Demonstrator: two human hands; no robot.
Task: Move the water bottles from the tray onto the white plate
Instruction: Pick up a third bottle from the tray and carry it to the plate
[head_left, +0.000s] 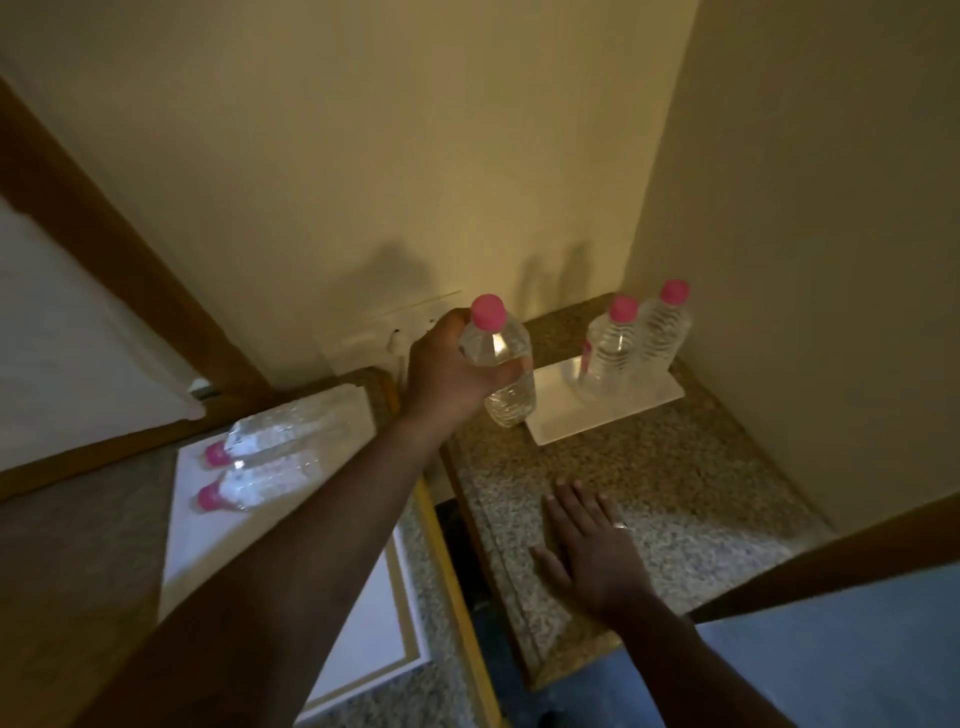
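Note:
My left hand (447, 371) grips a clear water bottle with a pink cap (506, 364), held upright in the air just left of the white plate (639, 402). Two more pink-capped bottles stand upright on the plate's far side, one (610, 348) in front and one (667, 327) behind it near the corner wall. On the white tray (208, 540) at the left, two bottles lie on their sides, one (280, 434) farther and one (260, 483) nearer, caps pointing left. My right hand (587, 545) rests flat on the granite counter, fingers spread, holding nothing.
The speckled granite counter (675, 493) fills a corner between two cream walls. A dark gap (457, 535) separates it from the lower granite surface bearing the tray. A wall socket plate (374, 332) sits behind my left hand. A wooden frame runs along the left.

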